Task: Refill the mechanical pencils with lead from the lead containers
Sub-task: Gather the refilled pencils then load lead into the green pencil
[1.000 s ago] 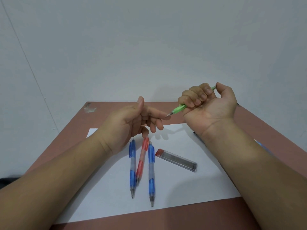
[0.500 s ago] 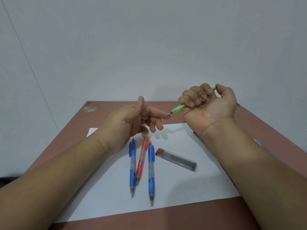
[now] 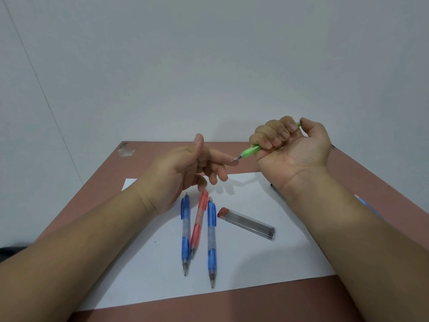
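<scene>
Paper (image 3: 267,263) on brown table (image 3: 371,173), white wall (image 3: 209,66)

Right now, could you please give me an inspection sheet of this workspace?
Surface: brown table with a white sheet on it.
Job's things: green pencil; two blue pencils and a red pencil on the sheet; lead case beside them.
Clutter: dark thing partly hidden behind the right forearm.
Grippers: right hand grips the green pencil, thumb at its top; left hand holds its forefinger at the tip.
Cables: nothing seen.
Surroundings: plain pale wall.
</scene>
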